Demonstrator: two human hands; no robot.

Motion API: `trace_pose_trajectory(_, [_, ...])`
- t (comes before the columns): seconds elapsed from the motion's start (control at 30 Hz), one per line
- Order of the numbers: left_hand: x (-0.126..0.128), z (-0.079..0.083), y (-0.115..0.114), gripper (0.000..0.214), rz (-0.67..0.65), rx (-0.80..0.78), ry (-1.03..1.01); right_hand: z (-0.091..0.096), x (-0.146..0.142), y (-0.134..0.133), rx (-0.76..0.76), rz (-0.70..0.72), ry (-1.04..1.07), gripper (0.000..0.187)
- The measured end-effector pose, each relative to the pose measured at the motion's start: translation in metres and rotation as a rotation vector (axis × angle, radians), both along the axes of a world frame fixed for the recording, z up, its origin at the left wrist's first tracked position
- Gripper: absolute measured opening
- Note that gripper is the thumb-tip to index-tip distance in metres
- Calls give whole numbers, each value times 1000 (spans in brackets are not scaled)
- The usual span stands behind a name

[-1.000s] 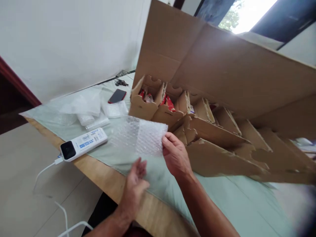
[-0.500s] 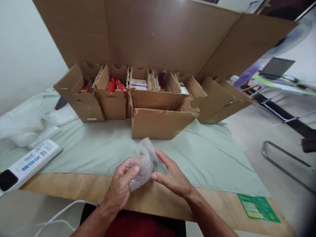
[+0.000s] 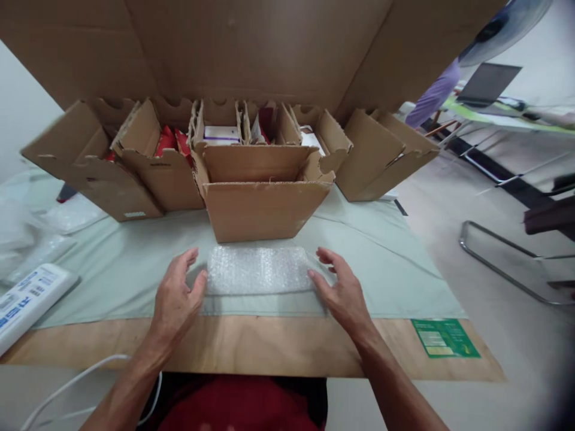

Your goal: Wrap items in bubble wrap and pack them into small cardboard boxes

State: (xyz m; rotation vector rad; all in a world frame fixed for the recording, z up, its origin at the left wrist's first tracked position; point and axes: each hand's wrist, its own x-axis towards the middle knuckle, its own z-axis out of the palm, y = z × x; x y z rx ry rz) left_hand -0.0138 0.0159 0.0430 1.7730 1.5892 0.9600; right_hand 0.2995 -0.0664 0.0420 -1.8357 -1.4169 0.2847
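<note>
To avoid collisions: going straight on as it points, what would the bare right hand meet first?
Probably the clear rectangular bubble-wrap piece, whose right end lies by the thumb; contact is unclear. The open brown cardboard box stands beyond.

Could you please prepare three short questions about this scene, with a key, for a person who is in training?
1. True or false: the bubble wrap lies between the left hand and the right hand.
2. Where does the green card lie?
a) inside a box
b) on the bare wood at the table's near edge
c) on the floor
3. Fill in the missing words: seen from the person, a ____ stands just beyond the bubble wrap.

Key: 1. True. 2. b. 3. Cardboard box.
</note>
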Motion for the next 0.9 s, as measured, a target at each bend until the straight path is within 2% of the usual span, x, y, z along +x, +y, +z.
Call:
trace_pose_trajectory(0.1, [-2, 5, -2, 42, -64, 140, 152, 8, 2, 10, 9, 122, -146, 36])
trace_pose_trajectory(0.17, [-1, 4, -1, 37, -156, 206, 234, 14, -1, 22, -60, 239, -243, 34])
trace_pose_trajectory(0.27, [3, -7, 1, 36, -282, 239, 372, 16, -10, 42, -241, 323, -384, 38])
trace_pose_trajectory(0.37, [6, -20, 2, 38, -342, 208, 484, 9, -16, 55, -336, 347, -480, 24])
trace_pose_trajectory(0.43, [5, -25, 2, 40, -348, 207, 528, 3, -18, 55, -277, 354, -515, 14])
trace_pose_trajectory(0.5, [3, -25, 2, 49, -332, 218, 550, -2, -17, 50, -130, 346, -532, 9])
trace_pose_trajectory(0.6, [-2, -21, 4, 67, -315, 243, 534, -3, -15, 37, 128, 391, -508, 7])
trace_pose_trajectory(0.7, [-6, -16, 9, 77, -345, 249, 482, 1, -14, 25, 272, 482, -467, 9])
trace_pose_trajectory(0.77, [-7, -14, 11, 70, -374, 250, 459, 4, -15, 19, 288, 508, -447, 9])
trace_pose_trajectory(0.9, [-6, -15, 13, 38, -399, 273, 430, 4, -17, 16, 251, 505, -397, 6])
